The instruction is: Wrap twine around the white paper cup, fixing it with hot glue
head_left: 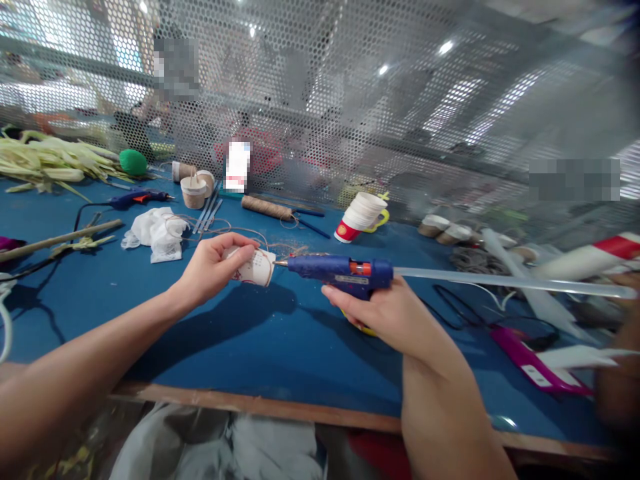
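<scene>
Here's the left hand [216, 261], fingers and thumb closed around a small white cup [259, 269], holding it tipped on its side above the blue table [225, 353]! Over on the right, the right hand [383, 308] wraps firmly round the handle of a blue glue gun [333, 273], a long clear glue stick [500, 279] jutting out behind. The nozzle sits right at the cup's edge, touching or not, I can't tell! Beyond them lie a spool of twine [264, 207] and, farther right, stacked cups [361, 217], leaning over.
</scene>
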Motion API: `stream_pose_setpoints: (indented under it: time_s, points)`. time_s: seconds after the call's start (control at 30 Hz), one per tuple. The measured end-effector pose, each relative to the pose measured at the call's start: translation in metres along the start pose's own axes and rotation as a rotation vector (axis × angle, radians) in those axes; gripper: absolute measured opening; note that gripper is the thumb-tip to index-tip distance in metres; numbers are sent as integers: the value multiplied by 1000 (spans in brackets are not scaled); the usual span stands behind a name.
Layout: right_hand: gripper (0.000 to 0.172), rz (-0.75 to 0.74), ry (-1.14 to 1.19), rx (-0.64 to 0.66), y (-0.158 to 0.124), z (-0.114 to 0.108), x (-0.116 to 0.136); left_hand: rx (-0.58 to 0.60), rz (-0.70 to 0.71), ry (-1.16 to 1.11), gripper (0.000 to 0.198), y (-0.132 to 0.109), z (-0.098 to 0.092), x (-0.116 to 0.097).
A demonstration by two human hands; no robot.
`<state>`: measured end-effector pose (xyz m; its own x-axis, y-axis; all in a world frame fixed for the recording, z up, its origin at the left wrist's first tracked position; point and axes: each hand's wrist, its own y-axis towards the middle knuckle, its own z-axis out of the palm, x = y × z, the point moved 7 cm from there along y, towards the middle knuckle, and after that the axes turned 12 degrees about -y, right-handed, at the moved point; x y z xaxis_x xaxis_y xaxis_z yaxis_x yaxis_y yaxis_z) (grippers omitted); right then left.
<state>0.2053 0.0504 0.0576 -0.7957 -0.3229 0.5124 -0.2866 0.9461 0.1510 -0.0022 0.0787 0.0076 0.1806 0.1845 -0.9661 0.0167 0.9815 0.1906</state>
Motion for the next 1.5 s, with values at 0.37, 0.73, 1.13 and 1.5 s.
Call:
stream_pose_setpoints:
  time_s: [0.37,0.73,1.13,1.5]
  points:
    - [23,24,7,51,-1,1,2,1,16,7,30,1,-1,0]
    - [24,53,-3,60,-1,2,-1,7,3,-26,28,1,1,0]
    - [26,42,-19,31,-1,-1,0,6,-15,-53,27,0,2,1]
    - [26,43,-11,55,-3,1,0,4,-16,-46,28,0,2,0]
